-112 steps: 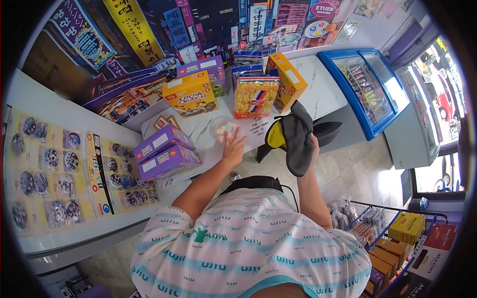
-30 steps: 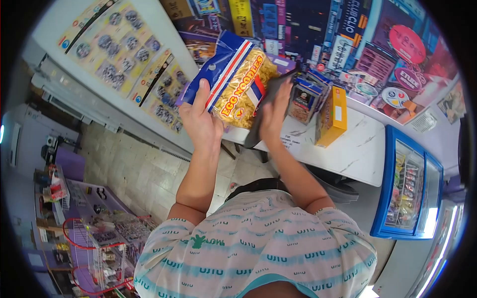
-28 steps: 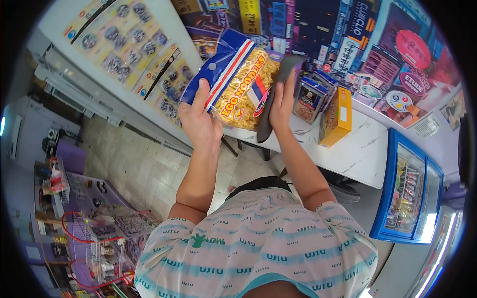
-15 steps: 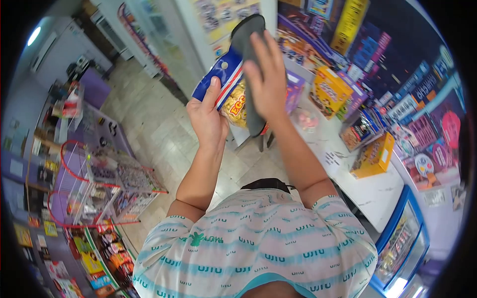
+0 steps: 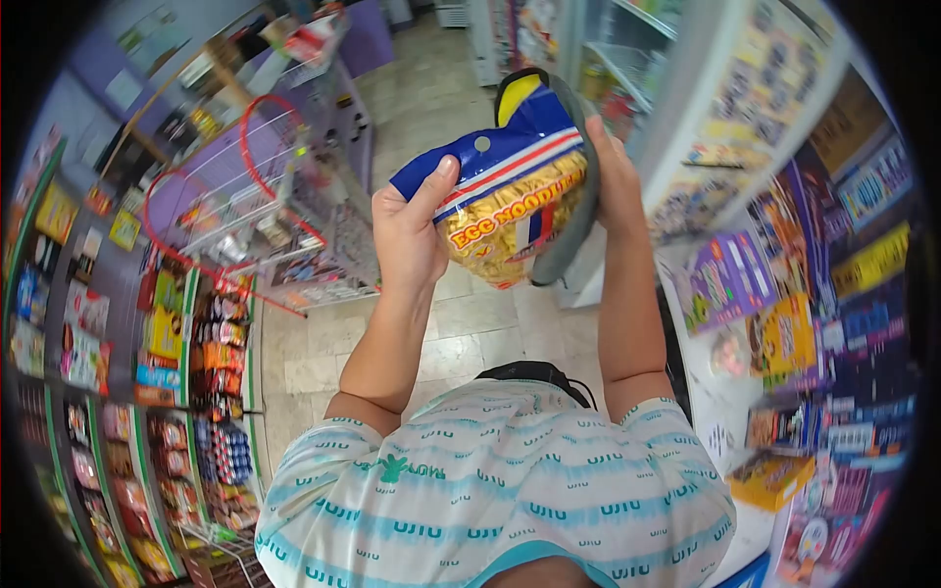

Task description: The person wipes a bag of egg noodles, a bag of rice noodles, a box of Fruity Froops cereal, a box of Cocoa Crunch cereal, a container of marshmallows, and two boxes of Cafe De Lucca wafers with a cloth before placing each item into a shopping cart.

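A clear bag of egg noodles (image 5: 500,220) with a blue top band is held up in front of my chest. My left hand (image 5: 412,225) grips its left edge, thumb on the blue band. My right hand (image 5: 616,186) is at the right side, closed around a dark grey, flat, curved object (image 5: 582,196) that lies against the bag's right edge. A yellow patch of that object's inner side shows above the bag. The fingers of my right hand are mostly behind it.
Wire racks with red rims (image 5: 235,225) stand at the left, near shelves of packaged snacks (image 5: 221,363). On the right, a white counter (image 5: 698,377) bears a purple box (image 5: 727,279) and yellow boxes (image 5: 784,338). A glass-doored fridge (image 5: 627,69) stands ahead.
The view has turned left, bringing more snack shelves in. The bag now faces me more fully, and my right hand has moved from the grey object's face to its right edge.
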Motion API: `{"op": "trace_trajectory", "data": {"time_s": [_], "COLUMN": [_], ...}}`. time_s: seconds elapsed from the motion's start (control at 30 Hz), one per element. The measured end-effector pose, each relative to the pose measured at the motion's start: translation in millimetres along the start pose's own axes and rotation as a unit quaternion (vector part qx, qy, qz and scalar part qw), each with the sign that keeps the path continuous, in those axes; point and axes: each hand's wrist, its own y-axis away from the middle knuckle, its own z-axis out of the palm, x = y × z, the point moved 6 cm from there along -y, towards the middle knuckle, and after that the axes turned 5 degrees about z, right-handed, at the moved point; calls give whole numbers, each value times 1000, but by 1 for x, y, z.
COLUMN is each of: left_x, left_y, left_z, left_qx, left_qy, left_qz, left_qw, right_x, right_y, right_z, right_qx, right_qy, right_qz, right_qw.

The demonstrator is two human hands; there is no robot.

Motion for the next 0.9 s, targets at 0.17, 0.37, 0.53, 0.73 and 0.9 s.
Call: {"op": "trace_trajectory", "data": {"time_s": [0.17,0.37,0.53,0.73,0.9], "left_x": [54,88,78,123,169], "left_y": [-13,-23,-33,-48,-28], "left_z": [-70,-148,-208,-269,-308], "left_qx": [74,167,280,371,424], "left_qy": [-46,-46,-21,-26,-94], "left_qz": [49,59,41,141,230], "left_qw": [995,983,959,917,871], "right_x": [80,117,148,184,217], "right_y": [-30,23,-21,-14,-26], "right_z": [84,205,256,286,334], "right_qx": [-228,-334,-386,-420,-434], "right_qy": [-217,-255,-304,-322,-341], "right_qz": [268,311,372,446,505], "right_qw": [910,852,788,722,664]}}
